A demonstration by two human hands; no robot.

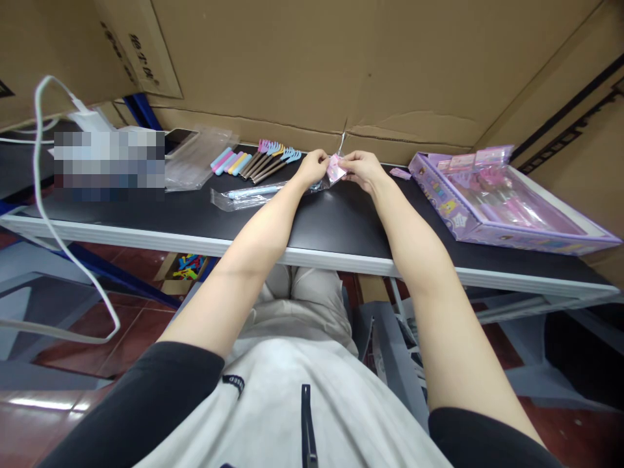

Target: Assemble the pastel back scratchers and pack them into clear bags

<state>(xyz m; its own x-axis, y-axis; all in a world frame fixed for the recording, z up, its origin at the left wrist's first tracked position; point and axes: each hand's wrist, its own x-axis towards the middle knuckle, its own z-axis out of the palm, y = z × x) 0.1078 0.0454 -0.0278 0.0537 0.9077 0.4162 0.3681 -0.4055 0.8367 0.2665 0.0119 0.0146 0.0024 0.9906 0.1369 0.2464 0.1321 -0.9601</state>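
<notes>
My left hand (314, 168) and my right hand (363, 170) meet near the back of the black table, fingers pinched from either side on a small pink printed card (335, 169). The card is at the end of a clear plastic sleeve (224, 200). Inside the sleeve lies a back scratcher with a light blue handle (253, 192), running left under my left forearm. Its far end is partly hidden by my left hand. Left of my hands, several unpacked back scratchers (270, 162) lie in a row, with coloured claws, metal rods and pastel handles.
A purple display box (463, 214) holding packed pink back scratchers stands at the right. Near it lies a small stack of pink cards (400, 173). Clear sleeves (197, 159) lie at the left, by a white cable (36, 149). Cardboard (312, 65) walls the back.
</notes>
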